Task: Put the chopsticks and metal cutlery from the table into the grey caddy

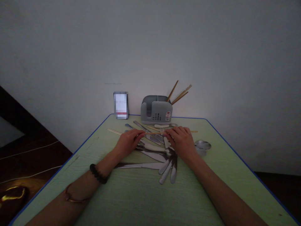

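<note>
I had the left hand (129, 141) and the right hand (183, 142) low over a heap of cutlery, with 1 thin wooden stick (154, 133) stretched level between their fingertips. The left hand was pinched almost closed on it, thumb against fingers. The right hand was curled over, its fingertips and thumb also nipping the stick. A pale tip (194, 131) poked out past the right hand; I couldn't tell whether it belonged to the same stick. More pale sticks (114, 131) ran partly behind the left hand.

A fork (162, 129) showed its tines beside the right hand's fingertips. Nearer me, a long knife (152, 165) lay crosswise and silver handles (166, 175) fanned out. I saw 2 spoons (203, 144) overlapping just right of the right hand.

At the back of the green worktop (131, 201), a grey caddy (156, 118) stood upright by the wall (150, 47), chopsticks (181, 94) leaning rightward from its right compartment. A phone (121, 105) with a lit screen stood left of it.
</note>
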### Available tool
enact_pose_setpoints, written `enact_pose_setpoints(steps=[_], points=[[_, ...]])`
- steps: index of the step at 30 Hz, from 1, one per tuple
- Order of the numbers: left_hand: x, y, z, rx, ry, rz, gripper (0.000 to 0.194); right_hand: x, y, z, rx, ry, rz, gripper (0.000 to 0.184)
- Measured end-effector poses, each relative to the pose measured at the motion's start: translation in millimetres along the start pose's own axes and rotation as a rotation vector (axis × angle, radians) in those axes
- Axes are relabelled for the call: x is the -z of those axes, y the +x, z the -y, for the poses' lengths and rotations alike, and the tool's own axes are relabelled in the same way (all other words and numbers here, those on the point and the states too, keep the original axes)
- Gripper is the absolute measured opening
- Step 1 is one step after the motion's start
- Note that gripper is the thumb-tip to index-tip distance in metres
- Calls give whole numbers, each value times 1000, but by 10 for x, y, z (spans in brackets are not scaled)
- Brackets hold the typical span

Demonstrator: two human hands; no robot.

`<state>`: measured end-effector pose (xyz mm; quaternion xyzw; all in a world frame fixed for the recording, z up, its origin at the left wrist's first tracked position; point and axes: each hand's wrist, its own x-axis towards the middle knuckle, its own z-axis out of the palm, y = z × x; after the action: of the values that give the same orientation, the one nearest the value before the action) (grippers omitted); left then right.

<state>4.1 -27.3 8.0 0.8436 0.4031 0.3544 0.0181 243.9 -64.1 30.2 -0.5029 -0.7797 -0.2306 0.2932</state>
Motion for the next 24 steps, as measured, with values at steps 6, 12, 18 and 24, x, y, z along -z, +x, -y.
enact_pose_setpoints(steps=[6, 12, 18, 24], points=[[-14, 4, 86, 70, -45, -57, 26, 4, -6, -22, -88, -42, -73, 17], [1, 3, 45, 21, -76, -77, 27, -29, -24, -14, -26, 48, -37, 17], [29, 15, -41, -8, -58, -88, 28, -22, -16, 51, 13, 106, -2, 18], [40, 17, -65, -14, -56, -82, 27, 22, -6, 87, 10, 99, 11, 19]])
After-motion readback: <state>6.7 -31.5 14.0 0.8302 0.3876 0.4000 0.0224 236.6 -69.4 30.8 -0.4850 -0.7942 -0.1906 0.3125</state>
